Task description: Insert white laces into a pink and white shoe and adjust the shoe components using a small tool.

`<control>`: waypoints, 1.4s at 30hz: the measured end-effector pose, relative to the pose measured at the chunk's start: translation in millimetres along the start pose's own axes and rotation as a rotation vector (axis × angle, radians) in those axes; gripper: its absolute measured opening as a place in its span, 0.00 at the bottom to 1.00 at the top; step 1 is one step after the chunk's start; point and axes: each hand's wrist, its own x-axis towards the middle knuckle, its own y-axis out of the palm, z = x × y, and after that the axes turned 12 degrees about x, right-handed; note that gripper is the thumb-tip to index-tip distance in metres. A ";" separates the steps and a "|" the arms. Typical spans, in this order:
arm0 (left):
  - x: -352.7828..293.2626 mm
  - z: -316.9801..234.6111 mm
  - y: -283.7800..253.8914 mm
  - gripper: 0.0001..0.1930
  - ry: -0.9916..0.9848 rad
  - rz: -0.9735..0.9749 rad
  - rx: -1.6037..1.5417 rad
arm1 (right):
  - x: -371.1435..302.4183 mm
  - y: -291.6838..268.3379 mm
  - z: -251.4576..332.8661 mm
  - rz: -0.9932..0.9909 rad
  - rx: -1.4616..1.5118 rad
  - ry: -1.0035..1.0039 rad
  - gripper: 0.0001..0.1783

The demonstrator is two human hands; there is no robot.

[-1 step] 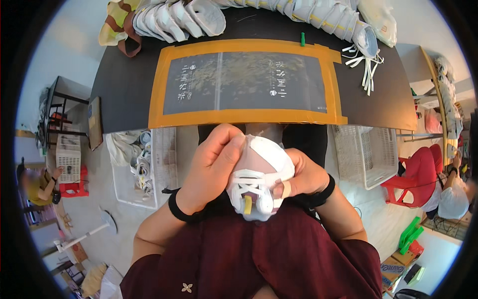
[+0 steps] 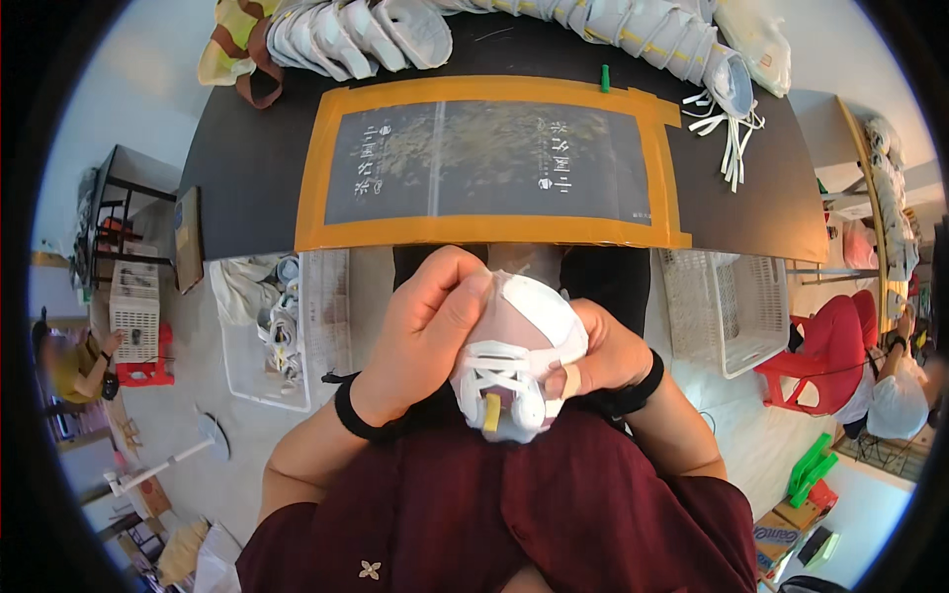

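Between my two hands is a white and dusty-pink shoe upper (image 2: 534, 314), with crossed white laces and a small yellow tab on the side nearest my chest. My left hand (image 2: 435, 321) pinches its far-left edge between thumb and bent fingers. On the other side, my right hand (image 2: 611, 351) grips the upper, its thumb in front with a tan strip around it and the other fingers mostly hidden behind. The upper is held in front of my chest, just off the near edge of the dark table (image 2: 746, 188).
A tape-edged plastic sheet (image 2: 494, 232) covers the table's near middle. Nested rows of shoe uppers (image 2: 633, 40) line its far side. White crates (image 2: 727, 316) stand below on both sides, the left one holding more pieces. Other people (image 2: 84, 371) sit at far left and far right.
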 end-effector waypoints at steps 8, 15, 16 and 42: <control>0.7 -1.4 0.8 0.09 0.079 0.097 0.028 | -6.6 0.5 -18.3 0.077 0.131 -0.042 0.27; 4.3 5.5 10.8 0.06 0.117 -0.011 -0.023 | -0.5 11.0 -8.2 0.099 0.155 0.067 0.27; 4.4 5.7 9.2 0.06 0.119 -0.011 -0.023 | -0.3 7.9 -8.9 0.099 0.153 0.067 0.27; -9.7 15.8 -33.9 0.20 -0.186 0.203 -0.289 | 35.2 0.2 0.5 -0.444 -0.166 -0.226 0.21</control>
